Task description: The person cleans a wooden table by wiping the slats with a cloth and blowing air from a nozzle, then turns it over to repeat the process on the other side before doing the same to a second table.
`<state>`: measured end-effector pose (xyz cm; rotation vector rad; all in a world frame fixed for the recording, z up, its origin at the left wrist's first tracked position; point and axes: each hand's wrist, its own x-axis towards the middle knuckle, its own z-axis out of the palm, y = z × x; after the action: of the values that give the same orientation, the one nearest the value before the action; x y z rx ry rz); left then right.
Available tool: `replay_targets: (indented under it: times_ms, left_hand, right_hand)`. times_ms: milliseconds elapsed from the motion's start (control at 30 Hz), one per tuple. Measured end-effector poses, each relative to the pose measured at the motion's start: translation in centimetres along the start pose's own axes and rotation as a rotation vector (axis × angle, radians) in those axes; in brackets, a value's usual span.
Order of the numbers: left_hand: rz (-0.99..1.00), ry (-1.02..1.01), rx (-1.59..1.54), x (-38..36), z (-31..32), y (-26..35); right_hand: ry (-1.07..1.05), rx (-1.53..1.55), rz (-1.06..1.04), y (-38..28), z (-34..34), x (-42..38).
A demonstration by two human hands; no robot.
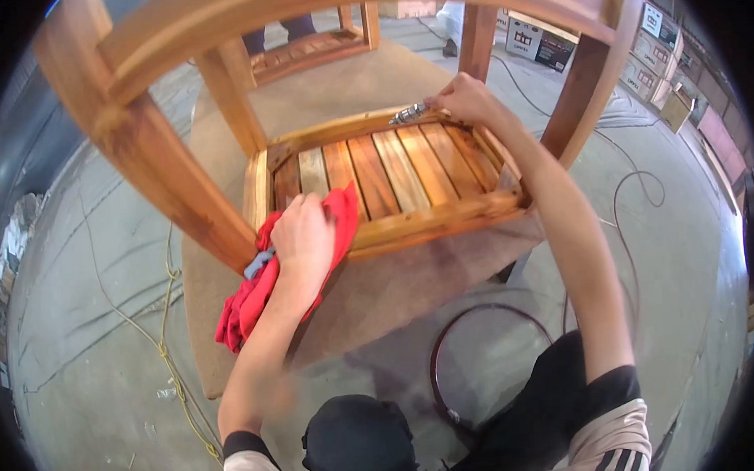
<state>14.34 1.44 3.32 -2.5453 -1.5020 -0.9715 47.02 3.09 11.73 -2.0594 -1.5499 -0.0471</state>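
Observation:
A varnished wooden furniture frame (173, 181) with a slatted panel (383, 172) stands in front of me on a brown board. My left hand (301, 230) is closed on a bunched red cloth (250, 304), at the near left corner of the panel. A bit of grey-blue fabric shows among its folds. My right hand (470, 101) is closed round a small metal spray gun (409, 114) above the panel's far edge. Its narrow tip points left, and its grip is hidden in my fingers.
The brown board (396, 298) lies under the frame. A dark hose (437, 351) loops over the grey floor, with a yellow rope (168, 354) at left. Printed cartons (537, 43) stand at the back right. A person's legs (296, 28) show behind another wooden frame (314, 55).

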Motion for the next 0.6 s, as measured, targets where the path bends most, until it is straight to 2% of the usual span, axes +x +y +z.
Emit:
replay_targets:
  times_ms: [33,100,133,167,200,233,267,333,367,400,433,533,600]
  left_hand:
    - [-0.007,0.056,-0.023,1.3,-0.4,0.3]
    - [-0.035,0.158,-0.076,3.0,-0.7,1.5]
    - [0.035,0.346,-0.106,4.5,-1.4,3.5]
    - [0.060,0.395,-0.238,6.6,-0.7,4.4]
    - [0.030,0.427,-0.225,9.0,-0.1,6.4]
    - [0.082,0.464,-0.280,11.1,0.9,8.1]
    - [0.204,0.646,-0.310,13.5,3.4,9.8]
    - [0.493,0.665,-0.431,16.8,8.3,12.2]
    - [0.713,0.505,-0.558,17.7,10.6,12.5]
    - [0.848,0.430,-0.650,18.4,13.6,13.2]
    - [0.899,0.290,-0.477,18.5,16.9,11.7]
    - [1.037,0.111,-0.042,21.1,21.2,9.7]
    - [0.932,-0.045,0.141,19.7,21.9,9.5]
  right_hand:
    - [0.029,0.074,-0.014,-0.3,-1.0,-1.0]
    - [0.093,-0.052,0.107,-2.3,-3.0,-3.8]
    - [0.108,-0.122,0.158,-2.8,-4.0,-5.1]
    - [0.101,-0.041,0.106,-2.6,-4.6,-6.0]
    - [0.093,0.043,0.049,-2.3,-5.4,-6.4]
    - [0.090,0.126,-0.005,-2.3,-6.1,-6.7]
    - [0.140,0.096,-0.012,-2.6,-6.4,-7.4]
    - [0.268,0.030,-0.006,-3.2,-7.5,-8.9]
    - [0.288,0.056,-0.029,-3.6,-8.3,-9.6]
    - [0.297,0.089,-0.069,-3.5,-8.9,-9.9]
    - [0.307,0.122,-0.110,-3.4,-9.4,-9.8]
    - [0.252,0.203,-0.125,-4.1,-10.7,-10.1]
    - [0.192,0.282,-0.111,-4.3,-11.3,-10.4]
